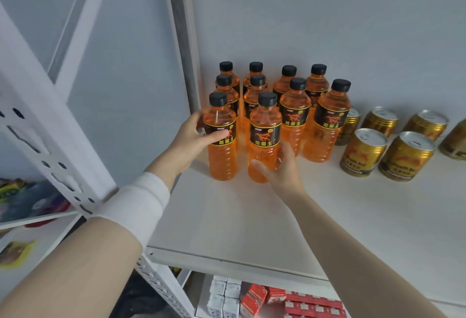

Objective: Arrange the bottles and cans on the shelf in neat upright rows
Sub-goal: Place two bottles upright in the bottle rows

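Bottles of orange drink with black caps, all standing up on the white shelf, pushed into the back left corner. Three deep on the left side, only two deep on the right side, so room at the front right for more.

Left grip wrapped round the front left bottle, thumb across the black label, fingers round the back. Right grip wrapped round the second front bottle, low down, thumb at the front, fingers behind. One bottle in each grip, held at the fat part and not by the cap, most likely to slide them or set them straight without tipping. Both bottles upright, bottoms down on the shelf as far as can be told, labels facing out.

Probably lining up the front row with the bottles behind: close together, in line, no leaning.

Gold cans just to the right of the bottles, standing up too, in two loose rows and a bit spread out. Not touched by either grip. Likely the next thing to tidy.

White band round the left wrist. Red and white boxes on the shelf below. Bright packets far left, too blurry to name.
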A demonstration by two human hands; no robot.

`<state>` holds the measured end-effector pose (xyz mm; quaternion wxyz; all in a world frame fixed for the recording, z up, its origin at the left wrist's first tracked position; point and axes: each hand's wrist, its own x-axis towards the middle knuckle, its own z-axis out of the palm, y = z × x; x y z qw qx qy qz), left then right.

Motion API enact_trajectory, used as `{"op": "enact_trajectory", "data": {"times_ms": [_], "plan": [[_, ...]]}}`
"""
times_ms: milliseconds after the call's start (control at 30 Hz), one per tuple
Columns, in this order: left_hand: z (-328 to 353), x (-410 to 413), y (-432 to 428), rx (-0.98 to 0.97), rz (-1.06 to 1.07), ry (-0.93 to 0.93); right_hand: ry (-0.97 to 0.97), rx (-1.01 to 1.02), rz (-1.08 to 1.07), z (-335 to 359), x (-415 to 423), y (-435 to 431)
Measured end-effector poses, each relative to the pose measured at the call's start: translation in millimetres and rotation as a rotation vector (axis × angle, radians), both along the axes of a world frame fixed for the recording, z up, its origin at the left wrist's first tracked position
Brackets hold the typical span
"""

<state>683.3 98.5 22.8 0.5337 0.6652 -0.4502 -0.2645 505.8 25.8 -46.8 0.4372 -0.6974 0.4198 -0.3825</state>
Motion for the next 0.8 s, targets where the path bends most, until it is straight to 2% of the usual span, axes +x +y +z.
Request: {"op": "enact_trajectory", "data": {"times_ms": [167, 267, 367, 433, 567, 667, 800], "plan": [[-2.7, -0.4, 1.2, 0.022, -0.009, 0.0, 0.007, -0.021, -0.016, -3.9, 1.6, 2.5], [-2.3, -4.9, 5.2, -0.003, 0.006, -0.028, 0.097, -0.039, -0.004, -0.3, -1.7, 7.4], [4.6, -20.2, 14.7, -0.124, 0.15, -0.262, 0.249, -0.093, -0.02, 11.0, -21.4, 18.5], [14.8, -34.5, 21.2, -0.247, 0.215, -0.521, 0.36, -0.271, -0.057, 24.3, -47.1, 28.9], [43.2, -78.0, 8.7, -0.358, 0.139, -0.946, 0.549, -0.61, -0.133, 60.8, -115.1, 26.2], [63.7, -137.7, -18.0, -0.363, 0.062, -1.103, 0.684, -0.626, -0.21, 88.3, -177.5, -0.1], [71.0, -250.2, -61.3, -0.304, -0.057, -1.148, 0.9, -0.628, -0.296, 107.3, -287.9, -36.4]]}}
